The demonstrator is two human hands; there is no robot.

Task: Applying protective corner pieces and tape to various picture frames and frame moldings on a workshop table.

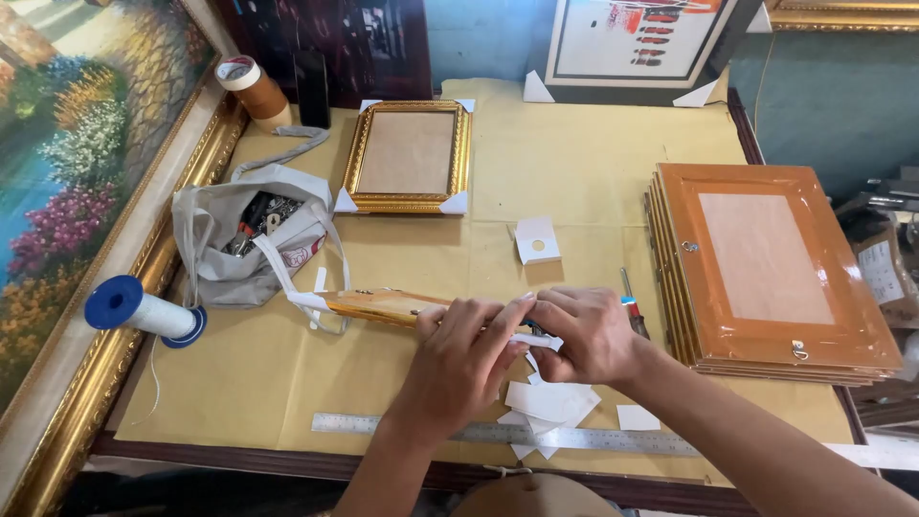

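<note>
A thin gold frame (383,306) lies on its edge in the middle of the counter (593,172). The left hand (459,359) presses down on it with closed fingers. The right hand (584,335) pinches a white corner piece (538,341) at the frame's end. This looks like fitting the corner on. More white pieces (550,402) and a steel ruler (498,433) lie just below. A stack of orange frames (766,268) sits to the right.

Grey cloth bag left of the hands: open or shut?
Open. The grey cloth bag lies slumped on the paper-covered table, its mouth gaping, with dark tools visible inside.
</note>
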